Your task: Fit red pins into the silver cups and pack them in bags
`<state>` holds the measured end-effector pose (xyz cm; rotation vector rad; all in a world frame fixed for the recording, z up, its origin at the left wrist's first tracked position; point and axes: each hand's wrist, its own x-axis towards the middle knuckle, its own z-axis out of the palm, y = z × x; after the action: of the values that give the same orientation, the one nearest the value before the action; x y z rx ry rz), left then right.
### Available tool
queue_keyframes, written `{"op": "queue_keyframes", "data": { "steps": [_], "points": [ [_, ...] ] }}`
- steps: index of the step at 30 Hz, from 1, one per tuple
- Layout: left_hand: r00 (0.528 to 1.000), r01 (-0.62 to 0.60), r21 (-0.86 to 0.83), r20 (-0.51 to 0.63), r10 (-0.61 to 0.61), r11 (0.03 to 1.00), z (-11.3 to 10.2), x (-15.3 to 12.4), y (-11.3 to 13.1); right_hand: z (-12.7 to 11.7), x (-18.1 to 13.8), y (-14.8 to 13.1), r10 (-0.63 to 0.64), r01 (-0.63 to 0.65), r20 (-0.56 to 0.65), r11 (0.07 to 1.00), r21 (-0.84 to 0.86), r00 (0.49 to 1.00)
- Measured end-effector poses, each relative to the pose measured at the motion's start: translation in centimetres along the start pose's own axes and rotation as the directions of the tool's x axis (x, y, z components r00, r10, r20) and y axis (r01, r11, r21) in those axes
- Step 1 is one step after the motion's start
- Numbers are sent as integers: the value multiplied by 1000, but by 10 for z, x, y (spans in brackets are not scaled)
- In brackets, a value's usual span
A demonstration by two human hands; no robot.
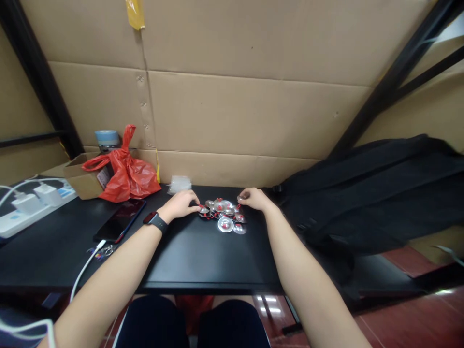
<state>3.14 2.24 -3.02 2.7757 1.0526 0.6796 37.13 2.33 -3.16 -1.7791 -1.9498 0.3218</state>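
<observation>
Near the middle of the black table (203, 263) lies a loose pile of small, shiny metal discs (225, 224), shaped like finger cymbals with red cords at their centres. They overlap one another. My left hand (180, 204) reaches the left edge of the pile, its thumb and forefinger closed at the rim of one disc (204, 210). At the upper right of the pile, my right hand (254, 198) pinches another disc (239, 198) between thumb and fingers, a red cord hanging below. My right fingers partly cover that disc.
Behind my left hand lies a stack of clear plastic bags (180, 184). Farther left are a red plastic bag (128, 174), a cardboard box (85, 181), a phone (121, 221), keys (108, 251) and a power strip (25, 217). A black backpack (373, 193) stands right.
</observation>
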Motion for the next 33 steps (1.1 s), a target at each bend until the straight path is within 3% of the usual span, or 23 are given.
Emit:
{"op": "queue_keyframes", "data": {
  "steps": [5,8,12,16,23,26,30,33],
  "points": [
    [999,-32,-100,-20,30,994,12,5,5,-3,-3,-27,-112,114,-42,992,52,993],
    [998,-64,-141,-22,61,988,12,5,7,-2,-9,-55,-265,264,-11,959,102,964],
    [998,-61,-163,-32,57,985,10,7,10,12,-22,-91,-414,413,-8,905,106,910],
    [994,-15,-218,-110,-10,976,6,9,11,29,-32,-114,-482,472,35,869,147,876],
    [978,-10,-368,-197,-67,930,-7,8,17,43,-33,-121,-387,326,23,808,491,922],
    [964,13,-414,-236,-121,910,-11,8,19,45,-31,-120,-356,283,-6,734,617,935],
    [883,99,-571,-328,-337,815,-16,9,20,43,-30,-128,-236,263,-145,610,748,961],
    [913,51,-684,-263,-311,727,-20,10,26,42,-33,-138,-182,227,-157,482,846,971]
  ]
}}
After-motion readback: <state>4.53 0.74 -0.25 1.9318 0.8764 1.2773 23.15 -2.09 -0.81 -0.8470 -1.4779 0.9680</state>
